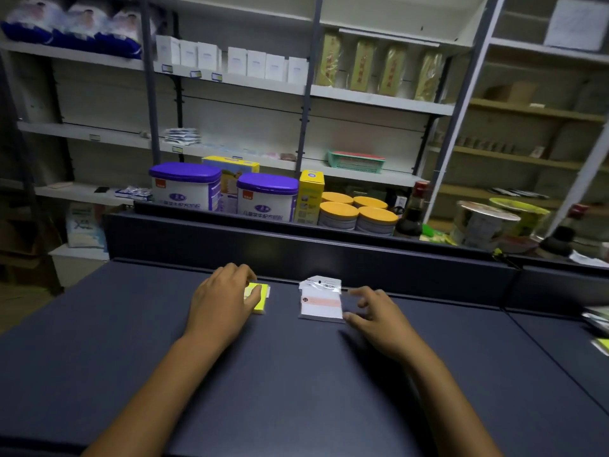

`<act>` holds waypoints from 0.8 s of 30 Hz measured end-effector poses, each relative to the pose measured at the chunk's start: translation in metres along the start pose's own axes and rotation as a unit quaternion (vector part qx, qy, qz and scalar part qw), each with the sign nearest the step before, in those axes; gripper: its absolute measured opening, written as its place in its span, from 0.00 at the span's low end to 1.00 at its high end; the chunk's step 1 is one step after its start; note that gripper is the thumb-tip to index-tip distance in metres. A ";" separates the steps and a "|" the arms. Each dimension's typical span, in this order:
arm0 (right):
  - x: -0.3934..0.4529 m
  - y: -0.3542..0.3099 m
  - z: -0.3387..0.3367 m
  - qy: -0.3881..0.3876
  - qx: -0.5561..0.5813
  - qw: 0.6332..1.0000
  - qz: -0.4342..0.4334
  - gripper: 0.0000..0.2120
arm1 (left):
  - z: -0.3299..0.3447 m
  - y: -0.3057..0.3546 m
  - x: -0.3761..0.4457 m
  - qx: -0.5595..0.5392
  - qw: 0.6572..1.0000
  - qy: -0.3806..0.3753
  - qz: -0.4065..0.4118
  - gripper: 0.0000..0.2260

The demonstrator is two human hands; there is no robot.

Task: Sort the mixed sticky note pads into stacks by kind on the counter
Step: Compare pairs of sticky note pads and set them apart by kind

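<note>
A stack of yellow sticky note pads [259,296] lies on the dark counter [296,374] near its back wall. My left hand [224,301] grips this stack, thumb on its near side and fingers curled over its far edge. To the right lies a stack of white packaged pads with a pink band [320,303], a hang tab at its far end. My right hand [375,316] is at the right edge of that stack, fingers spread and loosely bent, thumb close to the near corner; contact is unclear. More pads [601,344] lie at the far right edge.
A raised dark ledge [329,252] runs along the counter's back. Behind it stand purple-lidded tins [267,196], orange-lidded cans [359,216], dark bottles [412,212] and shelves of boxed goods. A seam [543,344] splits the counter on the right.
</note>
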State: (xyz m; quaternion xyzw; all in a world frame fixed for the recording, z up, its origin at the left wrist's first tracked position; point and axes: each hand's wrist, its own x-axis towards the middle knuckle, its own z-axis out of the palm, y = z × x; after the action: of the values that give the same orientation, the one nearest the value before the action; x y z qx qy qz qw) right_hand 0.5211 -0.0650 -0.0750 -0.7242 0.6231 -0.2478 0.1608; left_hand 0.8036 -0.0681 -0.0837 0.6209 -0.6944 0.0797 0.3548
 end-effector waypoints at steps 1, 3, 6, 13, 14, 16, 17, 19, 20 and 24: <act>-0.007 0.009 -0.011 0.003 -0.015 1.000 -0.004 0.19 | 0.000 0.012 -0.001 -0.009 1.000 -0.002 0.007 0.08; -0.025 0.029 -0.036 0.009 -0.053 0.999 0.005 0.19 | 0.003 0.044 -0.004 -0.020 0.999 -0.014 0.026 0.08; -0.055 0.066 -0.076 0.034 -0.115 0.992 0.028 0.19 | 0.012 0.100 -0.012 -0.034 0.996 -0.057 0.053 0.09; -0.152 0.169 -0.174 0.075 -0.195 0.974 0.082 0.21 | 0.032 0.261 -0.039 -0.050 0.982 -0.123 0.131 0.13; -0.167 0.184 -0.189 0.081 -0.198 0.973 0.091 0.21 | 0.035 0.285 -0.046 -0.048 0.980 -0.128 0.145 0.14; -0.196 0.214 -0.216 0.091 -0.200 0.969 0.109 0.22 | 0.043 0.332 -0.060 -0.048 0.975 -0.140 0.168 0.15; -0.211 0.228 -0.228 0.095 -0.200 0.968 0.119 0.22 | 0.047 0.353 -0.068 -0.050 0.972 -0.146 0.176 0.15; -0.238 0.253 -0.250 0.104 -0.199 0.965 0.136 0.22 | 0.055 0.394 -0.083 -0.059 0.968 -0.156 0.187 0.16; -0.251 0.265 -0.260 0.109 -0.199 0.964 0.141 0.22 | 0.060 0.413 -0.090 -0.063 0.966 -0.159 0.193 0.16; -0.295 0.301 -0.295 0.113 -0.200 0.960 0.159 0.22 | 0.070 0.477 -0.116 -0.080 0.961 -0.163 0.209 0.16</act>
State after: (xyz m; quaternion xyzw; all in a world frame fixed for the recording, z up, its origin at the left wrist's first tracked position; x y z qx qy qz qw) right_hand 0.0788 0.1956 -0.0412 -0.6008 0.7809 -0.1696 -0.0209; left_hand 0.3352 0.0898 -0.0471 0.4365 -0.8611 -0.0057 0.2608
